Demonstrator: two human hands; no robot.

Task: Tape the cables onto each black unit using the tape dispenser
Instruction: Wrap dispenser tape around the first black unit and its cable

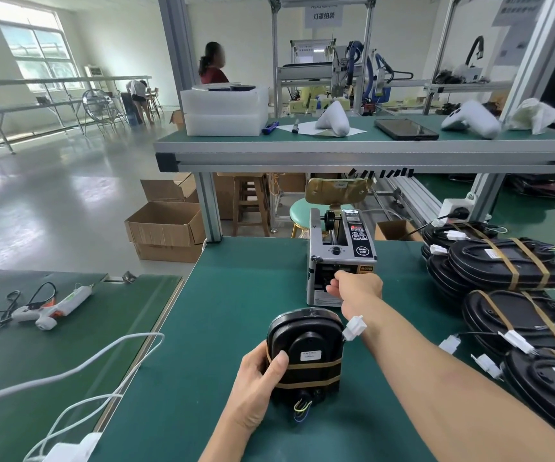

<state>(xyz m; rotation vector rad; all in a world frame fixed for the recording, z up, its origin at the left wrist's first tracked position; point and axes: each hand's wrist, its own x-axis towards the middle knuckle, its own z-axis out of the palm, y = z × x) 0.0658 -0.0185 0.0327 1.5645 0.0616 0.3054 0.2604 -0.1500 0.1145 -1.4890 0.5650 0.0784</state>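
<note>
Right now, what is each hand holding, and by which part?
The left hand grips the black unit by its left edge, thumb on its face. The right hand is at the dispenser outlet; what it pinches cannot be told.

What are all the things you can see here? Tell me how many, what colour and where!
black unit in hand: one, black with brown tape bands, near edge of the green table
tape dispenser: one, grey and black, middle of table
taped black units: a pile, exact count unclear, black with brown tape, right side
white connector: one, white, at the held unit's right
glue gun: one, white and orange, left table
cardboard boxes: several, brown, on the floor
stool: one, green seat, behind the table
white foam blocks: a stack, white, upper shelf
tablet: one, black, upper shelf
left hand: one, its grip on the held unit
right hand: one, at the dispenser's front
</note>
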